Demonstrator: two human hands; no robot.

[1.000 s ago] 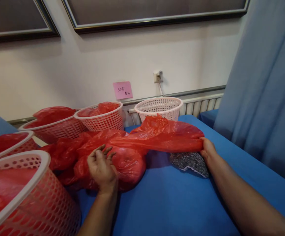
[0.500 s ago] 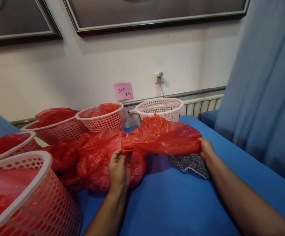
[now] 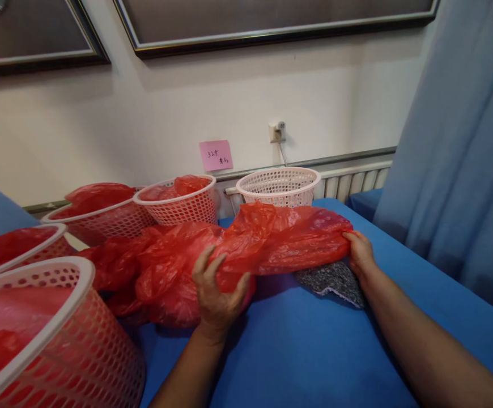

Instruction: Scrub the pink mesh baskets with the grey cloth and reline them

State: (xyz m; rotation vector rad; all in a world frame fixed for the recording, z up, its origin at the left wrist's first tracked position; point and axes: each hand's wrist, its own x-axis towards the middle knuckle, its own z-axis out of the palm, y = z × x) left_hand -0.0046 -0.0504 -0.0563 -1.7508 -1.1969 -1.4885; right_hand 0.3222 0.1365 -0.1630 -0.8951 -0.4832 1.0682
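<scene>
A thin red plastic bag (image 3: 289, 241) stretches sideways above the blue-covered surface (image 3: 297, 351). My right hand (image 3: 359, 252) pinches its right end. My left hand (image 3: 219, 292) has its fingers spread and thumb apart, just in front of the bag's left part; whether the fingertips touch the film I cannot tell. Behind and left of that hand lies a heap of crumpled red plastic (image 3: 165, 272), partly covered by the hand. Under the bag's right end sits a dark grey speckled cloth (image 3: 331, 283) with a pale edge, its far side hidden.
A white perforated basket without a liner (image 3: 278, 187) stands behind the bag. On the left are several red-lined baskets, among them a large near one (image 3: 59, 340) and one at the back (image 3: 178, 201). A radiator (image 3: 352, 181) runs along the wall; a blue curtain (image 3: 454, 141) hangs at right.
My left hand has let go of the bag's gathered edge and opened its fingers. The bag's left part has loosened and spread. My right hand keeps its pinch, nearly unmoved.
</scene>
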